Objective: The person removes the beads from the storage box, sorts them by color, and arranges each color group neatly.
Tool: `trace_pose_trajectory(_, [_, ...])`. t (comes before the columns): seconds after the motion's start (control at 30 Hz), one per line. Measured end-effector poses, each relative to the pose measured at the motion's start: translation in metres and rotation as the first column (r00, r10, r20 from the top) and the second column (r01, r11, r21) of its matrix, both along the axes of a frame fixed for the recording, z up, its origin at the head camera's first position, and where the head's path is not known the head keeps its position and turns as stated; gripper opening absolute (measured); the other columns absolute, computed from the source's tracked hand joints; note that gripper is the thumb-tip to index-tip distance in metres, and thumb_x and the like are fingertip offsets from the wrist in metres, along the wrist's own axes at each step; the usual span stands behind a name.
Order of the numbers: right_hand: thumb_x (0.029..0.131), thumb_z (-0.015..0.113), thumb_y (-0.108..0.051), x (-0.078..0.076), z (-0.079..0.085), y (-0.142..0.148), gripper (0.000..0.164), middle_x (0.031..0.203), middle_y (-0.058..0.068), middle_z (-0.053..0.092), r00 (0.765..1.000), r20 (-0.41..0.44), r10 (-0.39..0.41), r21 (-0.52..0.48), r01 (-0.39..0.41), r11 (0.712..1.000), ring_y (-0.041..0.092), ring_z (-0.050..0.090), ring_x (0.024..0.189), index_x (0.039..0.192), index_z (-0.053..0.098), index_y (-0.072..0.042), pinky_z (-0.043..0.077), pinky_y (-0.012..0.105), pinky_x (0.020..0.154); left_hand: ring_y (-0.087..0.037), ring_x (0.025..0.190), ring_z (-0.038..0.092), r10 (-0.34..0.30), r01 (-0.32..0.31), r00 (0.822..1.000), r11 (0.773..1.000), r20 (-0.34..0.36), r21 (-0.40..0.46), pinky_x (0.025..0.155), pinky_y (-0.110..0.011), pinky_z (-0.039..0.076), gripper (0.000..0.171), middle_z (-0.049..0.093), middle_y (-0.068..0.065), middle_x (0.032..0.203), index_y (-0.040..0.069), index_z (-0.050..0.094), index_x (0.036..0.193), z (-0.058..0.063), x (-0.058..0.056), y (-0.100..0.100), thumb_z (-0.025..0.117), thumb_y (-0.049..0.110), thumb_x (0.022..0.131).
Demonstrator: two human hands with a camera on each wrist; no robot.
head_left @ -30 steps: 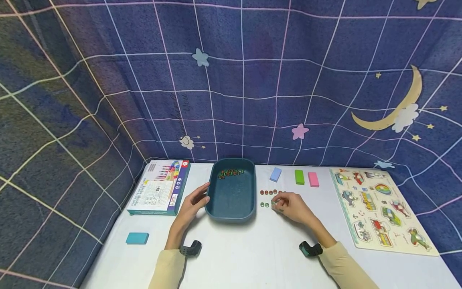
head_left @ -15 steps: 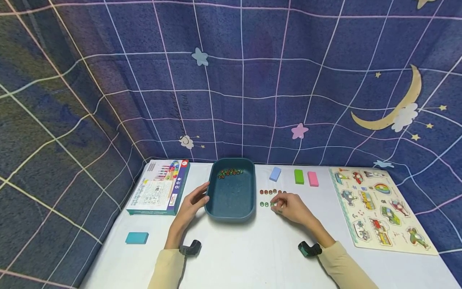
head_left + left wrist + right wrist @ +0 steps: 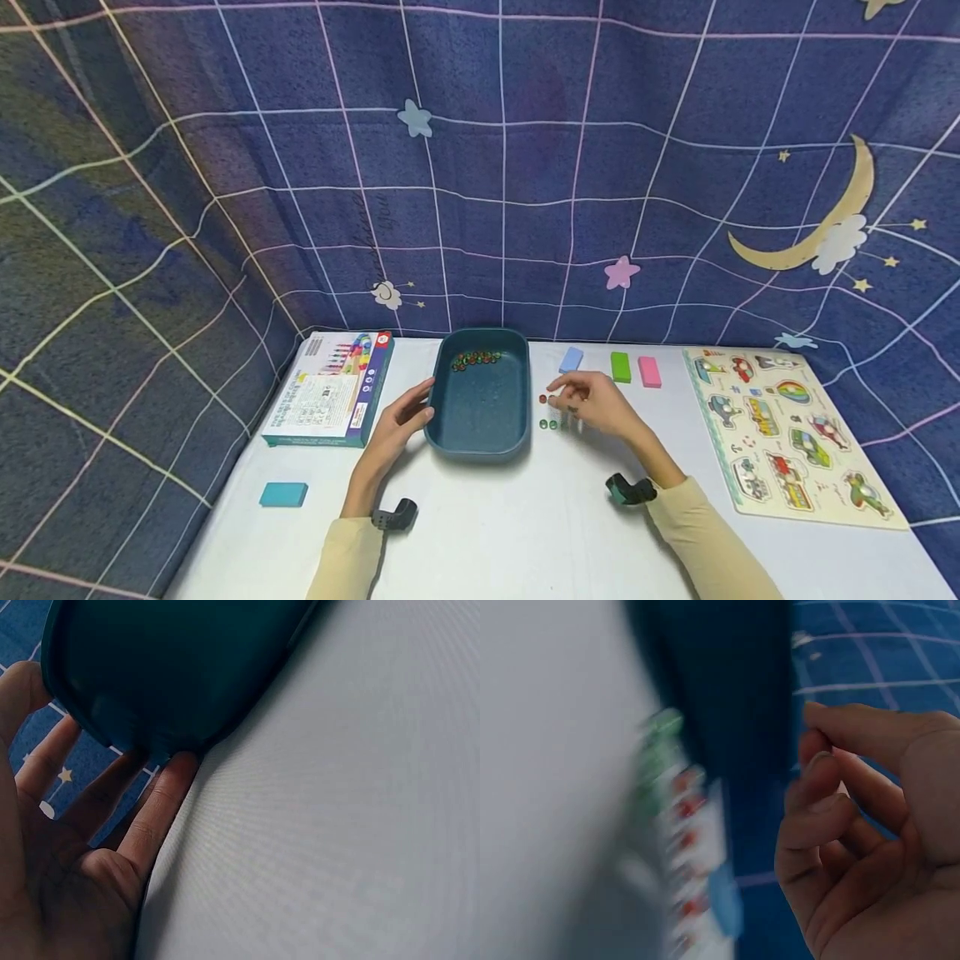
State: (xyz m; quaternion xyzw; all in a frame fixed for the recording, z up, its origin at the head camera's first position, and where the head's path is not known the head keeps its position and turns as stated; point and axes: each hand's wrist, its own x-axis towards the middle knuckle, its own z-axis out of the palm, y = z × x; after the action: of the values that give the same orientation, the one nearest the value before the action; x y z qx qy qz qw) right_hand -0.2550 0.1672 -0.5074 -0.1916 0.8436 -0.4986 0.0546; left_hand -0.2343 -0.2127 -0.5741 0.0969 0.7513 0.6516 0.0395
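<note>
Red beads (image 3: pixel 542 399) lie in a row on the white table (image 3: pixel 510 533), right by the fingertips of my right hand (image 3: pixel 596 404), with green beads (image 3: pixel 552 424) in a second row just nearer to me than that grip. My right fingers are loosely bent, their tips narrowly parted around nothing I can see; from that wrist both rows look blurred. To the left of that grip stands a teal bin (image 3: pixel 480 417), mixed beads (image 3: pixel 476 359) gathered toward its far end. My left hand (image 3: pixel 393 425) rests its fingertips against the bin's left side, fingers fairly straight. Beyond my right grip lies a blue block (image 3: pixel 571 360), with a green block (image 3: pixel 621 367) and a pink block (image 3: pixel 650 372) farther right.
</note>
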Motion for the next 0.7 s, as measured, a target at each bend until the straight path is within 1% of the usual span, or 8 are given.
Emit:
trace_pose_trajectory(0.07, [0.096, 0.076, -0.011, -0.009, 0.015, -0.016, 0.024, 0.084, 0.018, 0.074, 1.000, 0.020, -0.003, -0.046, 0.004, 0.999, 0.005, 0.058, 0.062, 0.114, 0.076, 0.004, 0.049, 0.022, 0.056, -0.020, 0.141, 0.058, 0.001, -0.001, 1.000, 1.000, 0.002, 0.006, 0.104, -0.019, 0.054, 0.055, 0.050, -0.015, 0.164, 0.017, 0.051, 0.158, 0.000, 0.000, -0.001, 0.066, 0.018, 0.105])
trace_pose_trajectory(0.17, [0.098, 0.076, -0.019, -0.024, 0.035, -0.043, 0.027, 0.088, 0.018, 0.075, 0.999, 0.038, -0.002, -0.090, 0.005, 0.996, 0.009, 0.058, 0.061, 0.118, 0.076, -0.001, 0.048, 0.025, 0.055, -0.018, 0.140, 0.059, -0.003, 0.003, 1.000, 1.000, 0.005, 0.005, 0.103, -0.020, 0.055, 0.055, 0.050, -0.016, 0.164, 0.016, 0.050, 0.158, 0.001, 0.000, -0.001, 0.066, 0.018, 0.105])
trace_pose_trajectory(0.23, [0.099, 0.076, -0.024, -0.035, 0.045, -0.062, 0.027, 0.086, 0.011, 0.074, 0.999, 0.050, -0.002, -0.109, 0.007, 0.994, 0.012, 0.055, 0.060, 0.118, 0.077, -0.004, 0.044, 0.025, 0.053, -0.021, 0.141, 0.059, -0.004, 0.004, 1.000, 1.000, 0.004, 0.007, 0.103, -0.020, 0.055, 0.055, 0.050, -0.017, 0.164, 0.016, 0.050, 0.158, 0.001, 0.000, -0.002, 0.065, 0.017, 0.105])
trace_pose_trajectory(0.33, [0.099, 0.077, -0.027, -0.052, 0.049, -0.090, 0.028, 0.084, 0.003, 0.074, 0.998, 0.068, 0.010, -0.124, -0.001, 0.992, 0.015, 0.055, 0.060, 0.118, 0.078, -0.006, 0.045, 0.027, 0.054, -0.032, 0.144, 0.056, -0.005, 0.005, 1.000, 1.000, -0.002, 0.010, 0.103, -0.020, 0.055, 0.055, 0.050, -0.017, 0.163, 0.015, 0.050, 0.158, 0.002, 0.001, -0.002, 0.065, 0.016, 0.105])
trace_pose_trajectory(0.4, [0.097, 0.078, -0.025, -0.063, 0.046, -0.107, 0.028, 0.083, 0.002, 0.074, 0.996, 0.094, 0.006, -0.119, 0.005, 0.993, 0.020, 0.059, 0.061, 0.117, 0.078, -0.006, 0.050, 0.032, 0.055, -0.038, 0.145, 0.054, -0.005, 0.005, 1.000, 1.000, -0.006, 0.013, 0.102, -0.019, 0.055, 0.055, 0.050, -0.018, 0.163, 0.014, 0.051, 0.158, 0.001, 0.001, -0.002, 0.065, 0.016, 0.105])
trace_pose_trajectory(0.53, [0.094, 0.081, -0.015, -0.080, 0.029, -0.134, 0.028, 0.088, 0.015, 0.077, 0.990, 0.142, 0.000, -0.091, 0.013, 0.996, 0.040, 0.070, 0.072, 0.118, 0.077, 0.000, 0.061, 0.044, 0.062, -0.041, 0.147, 0.052, -0.010, 0.010, 1.000, 1.000, -0.012, 0.007, 0.103, -0.018, 0.054, 0.055, 0.049, -0.018, 0.164, 0.013, 0.050, 0.159, 0.000, 0.000, -0.002, 0.064, 0.016, 0.105])
trace_pose_trajectory(0.6, [0.093, 0.081, -0.012, -0.086, 0.017, -0.143, 0.026, 0.088, 0.018, 0.078, 0.986, 0.167, -0.021, -0.053, 0.030, 0.998, 0.038, 0.073, 0.073, 0.116, 0.078, -0.001, 0.062, 0.041, 0.062, -0.039, 0.147, 0.053, -0.009, 0.009, 1.000, 1.000, -0.012, 0.004, 0.104, -0.018, 0.053, 0.055, 0.050, -0.017, 0.164, 0.013, 0.050, 0.158, -0.001, 0.000, -0.001, 0.064, 0.016, 0.106])
trace_pose_trajectory(0.7, [0.091, 0.083, -0.010, -0.092, 0.001, -0.150, 0.021, 0.082, 0.015, 0.078, 0.973, 0.218, -0.070, 0.019, 0.068, 0.998, 0.023, 0.070, 0.060, 0.111, 0.080, -0.003, 0.057, 0.028, 0.052, -0.035, 0.146, 0.053, -0.007, 0.007, 1.000, 1.000, -0.006, 0.002, 0.104, -0.019, 0.054, 0.055, 0.050, -0.017, 0.164, 0.013, 0.050, 0.158, -0.001, 0.000, 0.000, 0.065, 0.016, 0.105])
